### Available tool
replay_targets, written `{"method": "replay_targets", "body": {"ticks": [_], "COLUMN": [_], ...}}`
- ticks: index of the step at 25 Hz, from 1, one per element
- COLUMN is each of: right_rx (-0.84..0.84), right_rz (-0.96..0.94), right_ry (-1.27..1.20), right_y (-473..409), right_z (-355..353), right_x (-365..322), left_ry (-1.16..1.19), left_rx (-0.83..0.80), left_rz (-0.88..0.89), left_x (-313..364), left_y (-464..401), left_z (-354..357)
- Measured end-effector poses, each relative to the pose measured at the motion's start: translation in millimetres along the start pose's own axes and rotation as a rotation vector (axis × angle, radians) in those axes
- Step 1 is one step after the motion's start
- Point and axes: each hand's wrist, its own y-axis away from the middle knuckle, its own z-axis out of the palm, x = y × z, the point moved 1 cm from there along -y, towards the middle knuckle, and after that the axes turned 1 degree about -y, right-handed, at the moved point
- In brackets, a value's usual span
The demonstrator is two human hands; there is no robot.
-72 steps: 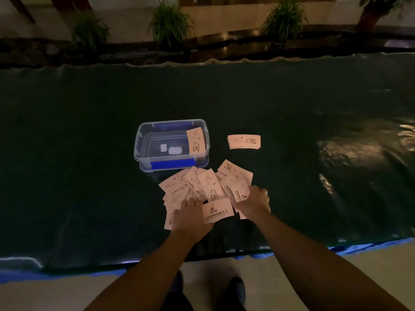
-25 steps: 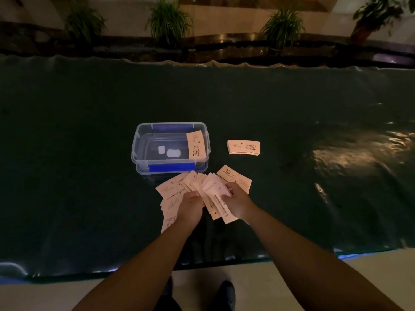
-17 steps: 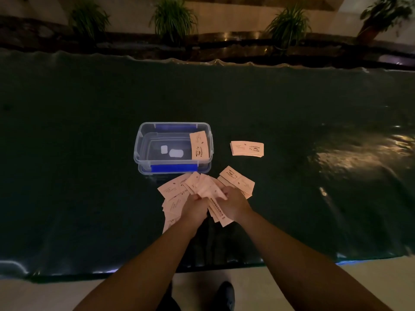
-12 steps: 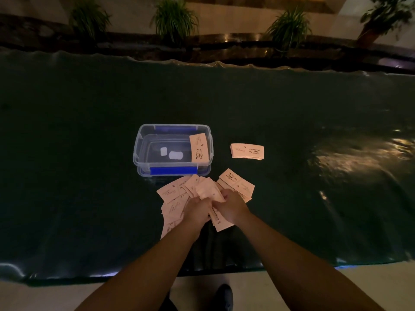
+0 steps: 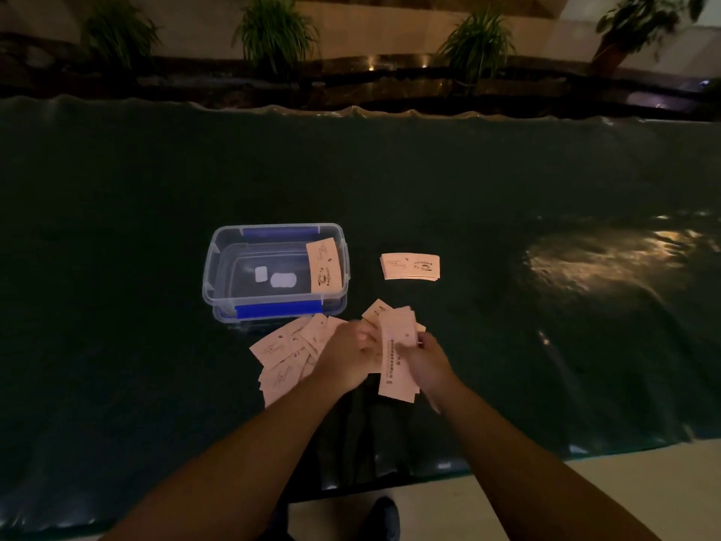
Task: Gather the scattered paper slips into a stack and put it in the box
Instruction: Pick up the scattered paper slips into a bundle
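A clear plastic box (image 5: 218,267) with blue clips stands on the dark table cover, one paper slip (image 5: 324,264) leaning against its right inner wall. Just in front of it, several pale slips (image 5: 279,353) lie fanned out on the cover. My right hand (image 5: 427,363) grips a bunch of gathered slips (image 5: 398,359), held lengthwise above the table. My left hand (image 5: 347,359) touches that bunch from the left, fingers closed around its edge. A neat small stack of slips (image 5: 409,266) rests to the right of the box.
The dark green cover (image 5: 117,267) spans the whole table; its near edge runs just behind my forearms. Potted plants (image 5: 273,29) and a dark ledge line the far side. My shoes (image 5: 384,517) show below the table edge.
Both hands have pulled slips from the right side of the spread into one bunch and lifted it; fewer loose slips lie on the right. The camera has tilted slightly.
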Motion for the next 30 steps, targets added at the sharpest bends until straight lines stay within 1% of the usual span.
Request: {"method": "replay_targets", "body": {"ticks": [2,3,4,5,6,9,11,14,18,21,24,28,30], "right_rx": [0.048,0.081,0.107,0.125,0.143,0.156,0.167,0.168,0.163,0.147,0.121,0.103,0.114], "right_rz": [0.006,0.016,0.03,0.038,0.052,0.086,0.091,0.105,0.112,0.134,0.143,0.123,0.124], "right_ry": [-0.066,-0.075,-0.083,-0.09,-0.092,-0.082,-0.086,-0.103,-0.119,-0.188,-0.242,-0.294,-0.304], "right_y": [0.9,-0.4,-3.4,-4.1,-5.5,-3.7,-2.4,-1.8,-0.7,3.0,4.8,5.7,6.8], "right_z": [-14.0,-22.5,-30.9,-38.7,-44.6,-55.0,-61.1,-66.8,-65.6,-58.5,-48.3,-41.8,-43.0], "right_x": [3.7,8.3,14.9,18.9,21.6,29.6,34.7,39.6,37.7,31.3,26.8,26.7,29.3], "left_ry": [-0.361,-0.506,-0.598,-0.661,-0.713,-0.906,-1.008,-1.076,-1.146,-1.113,-1.061,-1.131,-1.126], "left_rx": [-0.162,-0.172,-0.15,-0.136,-0.155,-0.339,-0.41,-0.414,-0.325,-0.322,-0.298,-0.375,-0.384], "left_rz": [0.097,0.119,0.128,0.149,0.173,0.207,0.2,0.212,0.246,0.207,0.24,0.32,0.352], "left_x": [12.1,17.1,20.7,23.2,26.5,34.1,37.6,36.4,33.9,29.6,25.6,26.1,27.9], "left_y": [-16.4,-23.7,-29.9,-37.7,-45.0,-65.6,-78.8,-87.9,-89.5,-84.2,-77.0,-75.6,-78.5], "left_z": [-1.3,-0.4,0.3,2.4,3.8,12.3,15.5,21.5,20.1,21.9,22.9,26.0,28.7]}}
